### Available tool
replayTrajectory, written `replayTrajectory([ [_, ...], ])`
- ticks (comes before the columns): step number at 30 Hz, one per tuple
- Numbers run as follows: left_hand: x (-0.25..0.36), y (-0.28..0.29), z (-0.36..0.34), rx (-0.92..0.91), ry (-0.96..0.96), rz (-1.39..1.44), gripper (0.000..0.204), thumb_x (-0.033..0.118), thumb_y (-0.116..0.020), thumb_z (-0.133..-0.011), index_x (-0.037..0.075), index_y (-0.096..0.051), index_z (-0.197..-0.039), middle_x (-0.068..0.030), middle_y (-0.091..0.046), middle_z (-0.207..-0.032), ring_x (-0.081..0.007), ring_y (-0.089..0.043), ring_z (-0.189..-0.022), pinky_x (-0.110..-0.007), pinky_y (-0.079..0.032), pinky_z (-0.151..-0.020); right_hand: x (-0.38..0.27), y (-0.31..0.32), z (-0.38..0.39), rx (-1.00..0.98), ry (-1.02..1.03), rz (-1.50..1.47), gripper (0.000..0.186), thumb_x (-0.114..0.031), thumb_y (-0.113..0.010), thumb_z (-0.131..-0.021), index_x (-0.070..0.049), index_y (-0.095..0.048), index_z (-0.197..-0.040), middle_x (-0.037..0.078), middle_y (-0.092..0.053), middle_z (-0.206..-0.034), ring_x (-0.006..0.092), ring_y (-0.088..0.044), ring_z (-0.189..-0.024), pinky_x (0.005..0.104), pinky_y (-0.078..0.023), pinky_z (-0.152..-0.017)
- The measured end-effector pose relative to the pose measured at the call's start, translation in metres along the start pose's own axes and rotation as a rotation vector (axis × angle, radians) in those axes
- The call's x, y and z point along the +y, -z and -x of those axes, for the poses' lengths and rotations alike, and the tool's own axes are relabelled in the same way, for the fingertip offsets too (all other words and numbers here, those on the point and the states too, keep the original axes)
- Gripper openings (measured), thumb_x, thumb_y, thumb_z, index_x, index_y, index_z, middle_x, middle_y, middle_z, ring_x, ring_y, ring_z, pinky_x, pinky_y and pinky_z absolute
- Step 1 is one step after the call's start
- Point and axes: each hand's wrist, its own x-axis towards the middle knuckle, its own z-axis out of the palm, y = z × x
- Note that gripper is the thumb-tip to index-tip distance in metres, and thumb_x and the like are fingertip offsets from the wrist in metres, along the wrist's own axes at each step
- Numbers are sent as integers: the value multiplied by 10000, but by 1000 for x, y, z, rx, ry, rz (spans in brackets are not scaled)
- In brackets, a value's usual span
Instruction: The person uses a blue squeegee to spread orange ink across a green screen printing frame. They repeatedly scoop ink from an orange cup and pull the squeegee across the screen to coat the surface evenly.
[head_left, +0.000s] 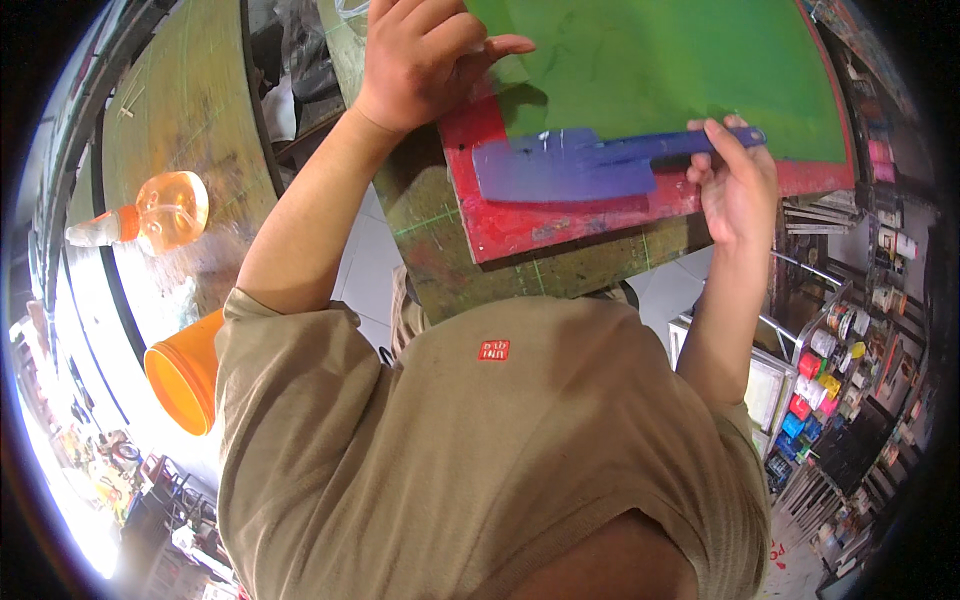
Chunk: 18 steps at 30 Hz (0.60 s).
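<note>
At upper centre, the left hand (425, 55) presses flat on the red-framed green printing screen (660, 60); the right hand (738, 180) grips the blue squeegee (570, 165). Keep the pull level and firm.

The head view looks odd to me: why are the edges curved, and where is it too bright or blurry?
Head view: the fisheye lens bends the table edge and leaves black corners; glare washes out the lower left, past the orange bucket; the left hand, right hand and blue scraper look fairly sharp.
</note>
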Motion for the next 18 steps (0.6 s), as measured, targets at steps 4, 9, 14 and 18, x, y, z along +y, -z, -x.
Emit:
replayTrajectory([
  [4,-8,12,-15,-239,-31,83,384,269,-795,-626,139,-434,-610,-34,-447,-612,-224,-474,-573,-348,-348,-572,1,-5,-10,17,21,-7,375,-28,-638,-828,22,-380,-1095,205,-618,-869,168,-578,-546,283,-514,-461],
  [9,-19,11,-18,-291,-197,16,329,239,-763,-670,135,-457,-610,-22,-436,-611,-209,-476,-572,-347,-353,-561,2,-6,-11,13,6,2,392,-27,-636,-829,34,-370,-1111,213,-618,-877,170,-579,-549,281,-515,-464],
  [14,-22,11,-15,-276,-196,51,360,274,-786,-644,105,-468,-630,-26,-439,-627,-223,-490,-620,-342,-355,-602,2,-6,-9,16,0,5,384,-30,-633,-832,38,-374,-1107,215,-619,-879,169,-582,-552,293,-514,-464],
  [18,-22,15,-20,-300,-235,55,371,300,-793,-627,110,-475,-629,-21,-437,-638,-219,-486,-618,-341,-348,-592,4,-5,-8,1,16,-17,380,-35,-638,-832,42,-382,-1102,212,-621,-875,169,-587,-557,293,-514,-463],
])
